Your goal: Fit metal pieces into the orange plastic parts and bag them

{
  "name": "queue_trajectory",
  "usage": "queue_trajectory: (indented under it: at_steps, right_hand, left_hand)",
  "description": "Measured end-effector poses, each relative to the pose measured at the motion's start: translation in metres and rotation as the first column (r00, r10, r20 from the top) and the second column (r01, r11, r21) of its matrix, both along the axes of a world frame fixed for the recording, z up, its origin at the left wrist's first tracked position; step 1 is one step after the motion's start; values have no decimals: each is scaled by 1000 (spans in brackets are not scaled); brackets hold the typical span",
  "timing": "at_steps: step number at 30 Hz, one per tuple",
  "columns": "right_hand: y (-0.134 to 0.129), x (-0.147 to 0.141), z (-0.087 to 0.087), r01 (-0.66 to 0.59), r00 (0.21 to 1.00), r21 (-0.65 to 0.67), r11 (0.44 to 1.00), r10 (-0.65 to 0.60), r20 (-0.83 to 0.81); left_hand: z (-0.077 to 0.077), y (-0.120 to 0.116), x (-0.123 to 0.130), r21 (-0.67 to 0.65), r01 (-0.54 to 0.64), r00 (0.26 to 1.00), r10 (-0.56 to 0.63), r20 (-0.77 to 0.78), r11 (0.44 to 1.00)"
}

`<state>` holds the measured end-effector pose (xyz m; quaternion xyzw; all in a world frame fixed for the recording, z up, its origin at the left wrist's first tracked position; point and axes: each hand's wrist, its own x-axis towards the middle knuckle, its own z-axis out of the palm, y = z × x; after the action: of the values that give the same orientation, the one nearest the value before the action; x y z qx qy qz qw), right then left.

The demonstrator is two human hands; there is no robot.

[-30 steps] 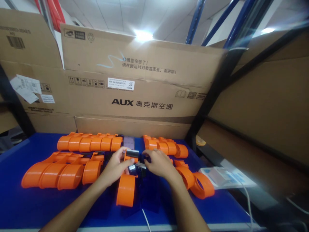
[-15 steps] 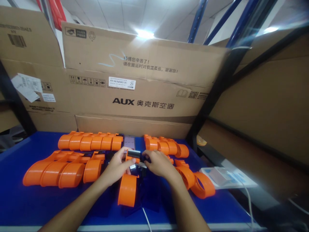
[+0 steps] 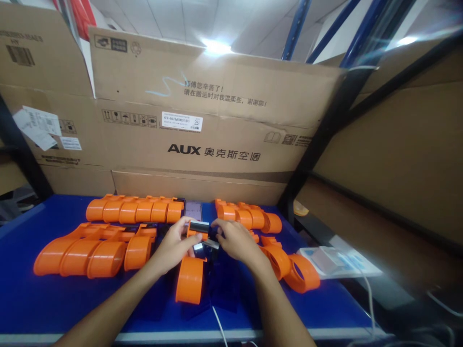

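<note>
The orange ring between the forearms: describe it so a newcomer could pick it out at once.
Below the cardboard panel lies a blue table. Find the left hand over it, then the orange ring just below. It alone sits between the forearms; the other rings lie in groups to the sides.

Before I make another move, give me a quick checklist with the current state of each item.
1. Left hand gripping the dark-striped orange piece: ok.
2. Right hand gripping something: cannot tell, its fingertips are partly hidden.
3. Orange ring below the left hand joined to that piece: cannot tell.
4. White cable away from both hands: ok, at the front edge.
5. Orange pieces at right fully visible: not ok, the right forearm overlaps them.
</note>
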<state>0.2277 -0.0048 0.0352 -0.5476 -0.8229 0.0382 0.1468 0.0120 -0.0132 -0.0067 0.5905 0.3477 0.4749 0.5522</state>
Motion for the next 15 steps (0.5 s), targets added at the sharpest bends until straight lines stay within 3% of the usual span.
queue_trajectory:
  at_steps: [8,12,15]
  right_hand:
    - [3,2,-3,18,999,69,997,-14,-52]
    - [7,1,-2,-10,968,196,981,59,-244]
    - [7,-4,-1,20,869,275,961,119,-481]
  left_hand:
    - [0,0,0,2,-2,1000,2,-3,1000]
    - [1,-1,0,12,-15,1000,15,21,1000]
    - [2,-1,1,17,-46,998,45,36,999]
